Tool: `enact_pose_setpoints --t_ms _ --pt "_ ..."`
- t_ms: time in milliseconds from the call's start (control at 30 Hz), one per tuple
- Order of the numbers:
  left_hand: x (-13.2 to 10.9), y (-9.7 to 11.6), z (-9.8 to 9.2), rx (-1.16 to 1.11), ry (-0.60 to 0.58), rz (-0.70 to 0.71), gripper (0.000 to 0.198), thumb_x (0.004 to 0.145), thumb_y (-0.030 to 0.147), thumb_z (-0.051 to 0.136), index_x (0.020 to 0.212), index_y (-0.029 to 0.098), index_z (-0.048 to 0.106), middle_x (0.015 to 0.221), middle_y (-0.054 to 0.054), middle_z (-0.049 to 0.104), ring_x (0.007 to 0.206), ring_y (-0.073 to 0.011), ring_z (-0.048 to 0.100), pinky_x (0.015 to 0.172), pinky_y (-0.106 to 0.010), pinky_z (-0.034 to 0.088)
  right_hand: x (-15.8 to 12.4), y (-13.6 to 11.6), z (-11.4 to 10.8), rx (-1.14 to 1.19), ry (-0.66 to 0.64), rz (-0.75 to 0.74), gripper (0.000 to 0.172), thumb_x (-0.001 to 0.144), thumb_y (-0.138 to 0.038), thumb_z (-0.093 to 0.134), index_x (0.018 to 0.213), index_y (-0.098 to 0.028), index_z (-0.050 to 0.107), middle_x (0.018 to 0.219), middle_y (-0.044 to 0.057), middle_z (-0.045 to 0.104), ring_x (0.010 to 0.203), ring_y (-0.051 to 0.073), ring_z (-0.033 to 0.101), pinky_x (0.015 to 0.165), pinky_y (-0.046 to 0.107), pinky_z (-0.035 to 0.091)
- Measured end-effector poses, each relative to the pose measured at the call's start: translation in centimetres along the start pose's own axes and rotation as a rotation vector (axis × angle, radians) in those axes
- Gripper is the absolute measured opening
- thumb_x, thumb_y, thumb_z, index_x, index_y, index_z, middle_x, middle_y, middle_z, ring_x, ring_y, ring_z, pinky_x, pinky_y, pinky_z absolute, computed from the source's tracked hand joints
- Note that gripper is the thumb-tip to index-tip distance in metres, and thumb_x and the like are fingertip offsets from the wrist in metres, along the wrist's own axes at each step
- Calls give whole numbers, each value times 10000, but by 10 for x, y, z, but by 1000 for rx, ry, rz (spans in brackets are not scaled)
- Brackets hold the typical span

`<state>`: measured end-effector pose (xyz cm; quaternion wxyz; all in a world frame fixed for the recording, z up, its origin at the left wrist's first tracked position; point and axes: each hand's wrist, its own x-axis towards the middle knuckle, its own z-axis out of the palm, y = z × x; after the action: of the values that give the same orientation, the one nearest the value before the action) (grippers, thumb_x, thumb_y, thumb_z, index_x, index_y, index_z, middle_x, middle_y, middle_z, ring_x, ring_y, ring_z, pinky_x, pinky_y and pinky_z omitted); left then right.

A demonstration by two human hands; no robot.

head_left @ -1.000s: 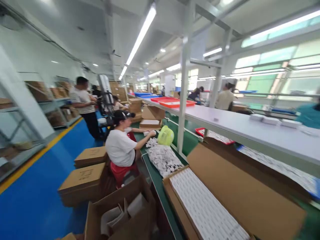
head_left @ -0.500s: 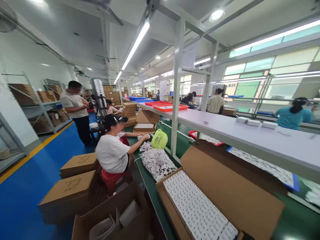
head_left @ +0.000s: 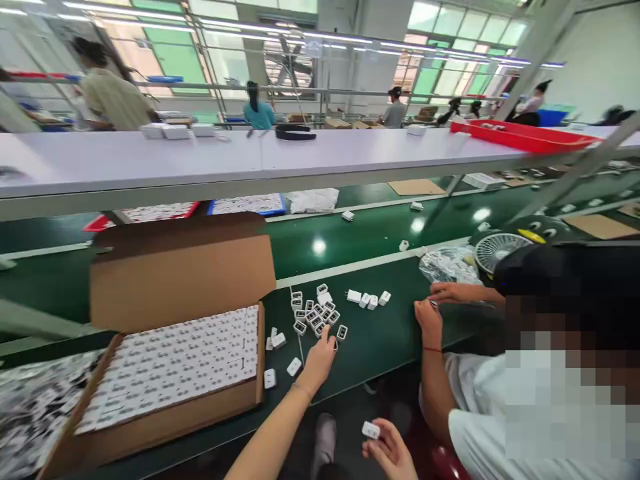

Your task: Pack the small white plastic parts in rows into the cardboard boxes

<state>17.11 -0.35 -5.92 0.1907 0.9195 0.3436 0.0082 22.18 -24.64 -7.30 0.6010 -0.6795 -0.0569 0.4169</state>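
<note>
Here the left hand (head_left: pixel 320 357) reaches with spread, released fingers into the cluster of white plug housings (head_left: pixel 315 312) on the green tabletop (head_left: pixel 385 333), right of the open carton (head_left: pixel 175 347). The right hand (head_left: pixel 387 450), near and low, has its grip pinching one white housing (head_left: pixel 371 430). A co-worker's hands (head_left: pixel 435 307) work farther right.

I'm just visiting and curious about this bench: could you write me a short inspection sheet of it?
Surface: green belt.
Job's things: loose white plugs; cardboard box filled with rows of them.
Clutter: plastic bag, small fan.
Hands: left hand reaches the plug pile; right hand holds one white plug.
Cables: nothing seen.
Surroundings: a co-worker's hands to the right; white shelf above; people beyond.
</note>
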Motion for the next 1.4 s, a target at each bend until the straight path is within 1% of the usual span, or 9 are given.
enact_pose_setpoints --t_ms 67,167,300,400,533,700,833,1200,1400 --pt "-12 -4 1 -49 -43 -10 212 813 118 405 999 176 487 1345 -112 344 898 -190 605 741 -309 488 15 -6 9 113 -79 11 394 548 -422 746 875 -248 612 860 45 650 740 244 631 689 418 535" --pt "-32 -5 7 -223 -87 -75 196 789 149 460 973 186 514 1138 -81 532 910 -205 606 787 -318 468 39 -23 22 259 -183 27 306 621 -413 707 799 -187 601 796 59 647 715 209 636 722 388 521" --pt "-44 -2 17 -667 -26 -201 362 748 236 528 1105 202 475 1078 -72 588 782 -187 639 759 -341 497 74 -45 45 297 -221 16 266 623 -371 718 704 -160 576 734 45 641 649 173 628 704 368 519" --pt "-46 1 23 -1076 -72 -337 442 733 334 540 1135 174 452 878 -58 652 591 -173 638 589 -335 539 97 -55 65 241 -269 -89 250 593 -289 744 764 -180 598 822 37 650 782 171 622 805 365 490" --pt "-46 -2 30 -1365 -55 -406 433 660 358 621 1011 129 513 711 -33 658 665 -214 657 618 -355 556 112 -57 84 24 -309 -245 205 637 -275 695 815 -186 647 855 51 662 859 178 609 854 351 465" --pt "-46 -7 35 -1451 -52 -391 415 622 346 659 959 134 543 777 -31 669 659 -199 655 661 -370 554 110 -53 88 -244 -392 -465 109 708 -251 617 778 -227 697 888 51 677 946 213 594 885 384 445" --pt "-47 -7 32 -1454 -52 -359 384 629 314 652 959 142 560 836 -33 668 654 -172 648 704 -359 544 108 -51 84 -315 -484 -486 151 739 -230 584 832 -261 699 912 35 685 1083 227 529 945 416 396" --pt "-49 -16 20 -1645 -208 -445 437 693 459 583 1006 154 577 941 -70 679 844 -217 646 860 -391 481 112 -60 82 -558 -484 -612 240 765 -162 554 908 -312 676 957 7 678 1163 209 461 990 434 321" --pt "-51 -9 21 -1611 -97 -383 455 730 455 551 1092 181 512 1077 -70 623 877 -201 630 846 -392 495 113 -58 80 -656 -471 -690 238 784 -159 545 930 -306 662 1068 16 632 1213 210 377 1007 449 273"
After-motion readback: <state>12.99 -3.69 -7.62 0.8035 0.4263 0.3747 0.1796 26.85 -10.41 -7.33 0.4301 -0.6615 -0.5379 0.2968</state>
